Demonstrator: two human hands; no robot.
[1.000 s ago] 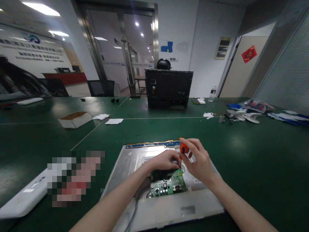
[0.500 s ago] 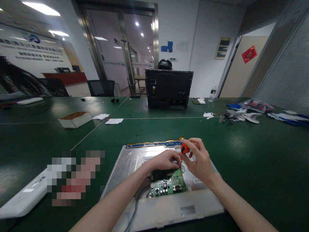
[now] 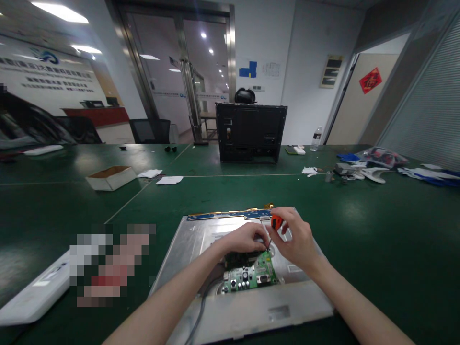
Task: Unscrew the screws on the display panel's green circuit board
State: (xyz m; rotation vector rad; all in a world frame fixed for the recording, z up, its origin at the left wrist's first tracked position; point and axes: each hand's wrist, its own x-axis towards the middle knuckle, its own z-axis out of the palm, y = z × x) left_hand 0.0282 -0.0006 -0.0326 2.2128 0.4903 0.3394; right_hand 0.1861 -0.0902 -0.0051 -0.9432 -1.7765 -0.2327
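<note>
My right hand (image 3: pixel 297 240) grips a small screwdriver (image 3: pixel 276 222) by its orange-red handle, thumb and fingers around it. Its thin shaft slants down to the upper right corner of a green circuit board (image 3: pixel 251 279). Right beside the tip, my left hand (image 3: pixel 244 238) is closed in a pinch; whatever lies between its fingertips is hidden. The board is set in the back of a silver metal display panel (image 3: pixel 196 237), which lies flat before me. A narrow blue circuit strip (image 3: pixel 223 215) runs along the panel's far edge. A grey cable (image 3: pixel 201 306) crosses its near left part.
Left of the panel lies a long white object (image 3: pixel 39 292), partly pixelated. Farther off are an open cardboard box (image 3: pixel 111 178), paper pieces (image 3: pixel 169 180) and an upright black monitor casing (image 3: pixel 251 132). A bottle (image 3: pixel 316 138) and assorted parts (image 3: pixel 354 171) are at the far right.
The screwdriver's handle has turned slightly in my right hand, whose fingers have shifted a little. My left hand stays in place.
</note>
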